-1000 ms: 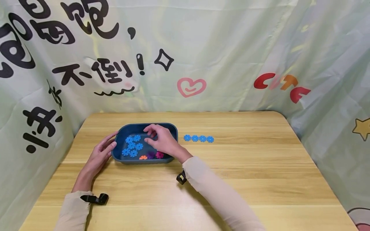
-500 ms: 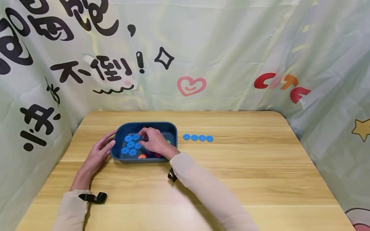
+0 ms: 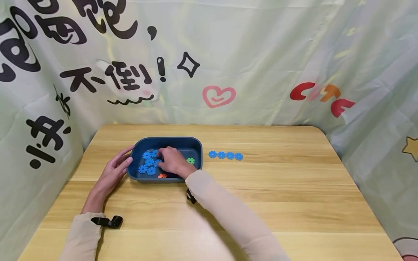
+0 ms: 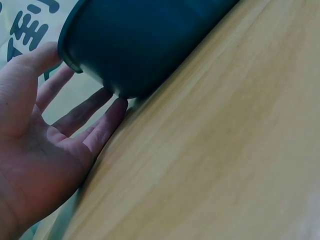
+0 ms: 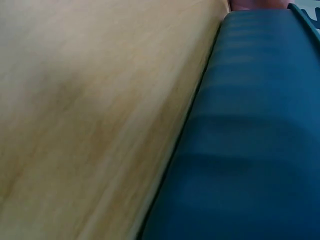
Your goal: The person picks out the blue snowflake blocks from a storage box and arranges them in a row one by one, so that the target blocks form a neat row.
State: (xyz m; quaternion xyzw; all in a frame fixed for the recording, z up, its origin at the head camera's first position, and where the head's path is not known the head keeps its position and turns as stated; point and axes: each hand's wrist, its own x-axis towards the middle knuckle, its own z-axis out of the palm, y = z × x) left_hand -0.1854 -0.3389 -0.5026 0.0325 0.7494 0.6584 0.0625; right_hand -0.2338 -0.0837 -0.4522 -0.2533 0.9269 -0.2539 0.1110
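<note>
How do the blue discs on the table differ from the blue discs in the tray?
The table discs form a row of four; the tray discs lie in a loose cluster. The table discs are fully in view; the tray discs are partly hidden by the right hand. Both sets are blue, round and notched.

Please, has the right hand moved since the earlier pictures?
Yes: the right hand has moved left, away from the row of four blue snowflake discs on the wooden table.
</note>
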